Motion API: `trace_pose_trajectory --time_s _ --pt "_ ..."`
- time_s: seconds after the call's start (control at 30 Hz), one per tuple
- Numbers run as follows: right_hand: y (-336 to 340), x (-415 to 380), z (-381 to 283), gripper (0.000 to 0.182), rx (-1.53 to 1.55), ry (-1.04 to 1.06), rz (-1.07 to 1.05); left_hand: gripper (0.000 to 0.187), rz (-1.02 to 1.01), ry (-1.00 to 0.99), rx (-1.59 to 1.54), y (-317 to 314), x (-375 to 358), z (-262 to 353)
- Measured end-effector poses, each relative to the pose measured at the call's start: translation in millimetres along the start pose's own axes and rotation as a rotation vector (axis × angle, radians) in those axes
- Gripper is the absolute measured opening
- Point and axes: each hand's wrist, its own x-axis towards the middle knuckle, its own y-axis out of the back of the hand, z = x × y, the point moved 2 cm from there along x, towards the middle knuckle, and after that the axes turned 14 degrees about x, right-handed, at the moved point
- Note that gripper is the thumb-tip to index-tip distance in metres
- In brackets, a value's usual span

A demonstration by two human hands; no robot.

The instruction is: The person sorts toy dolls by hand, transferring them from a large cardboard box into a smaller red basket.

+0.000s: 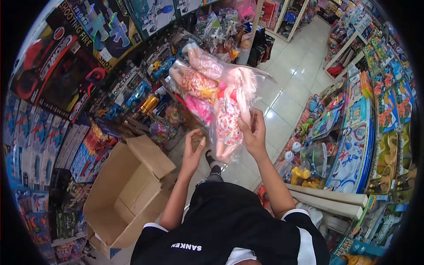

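A narrow toy-shop aisle with a glossy white tiled floor (pixel 287 84) runs away between crowded shelves. Left of the fingers, a wall of boxed toy guns and blister packs (pixel 66 75) fills the shelving, and below them an open brown cardboard box (pixel 128 190) stands on the floor with its flaps spread. Right of the fingers, a low shelf holds bagged plastic animals and boxed toys in blue packaging (pixel 353 150).

Up in front of the person, a clear plastic bag of pink plastic dolls in floral dresses (pixel 221 101) hangs in the air, well above the floor. Its long axis slants from upper left, beyond the fingers, down to the lower right, where one doll's legs point down between the two hands. Nothing stands between the bag and the hands.

The right hand (pixel 254 132) is raised with its forearm angled up from the lower right, and its fingers close on the bag's right side beside the nearest doll. The left hand (pixel 194 148) rises from below, its fingers curled loosely just left of the doll's legs; whether they touch the plastic cannot be told.
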Motion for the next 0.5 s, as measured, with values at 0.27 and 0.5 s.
trace_pose_trajectory --time_s 0.27,0.5 --pt "-58.4 91.6 -13.5 0.039 -0.513 0.282 -0.462 0.07 -0.254 -0.195 -0.248 3.2 108.2 43.5" --pt "-69.9 140.7 7.6 0.051 -0.631 0.32 -0.356 0.056 0.02 0.083 -0.657 4.6 167.7 13.1"
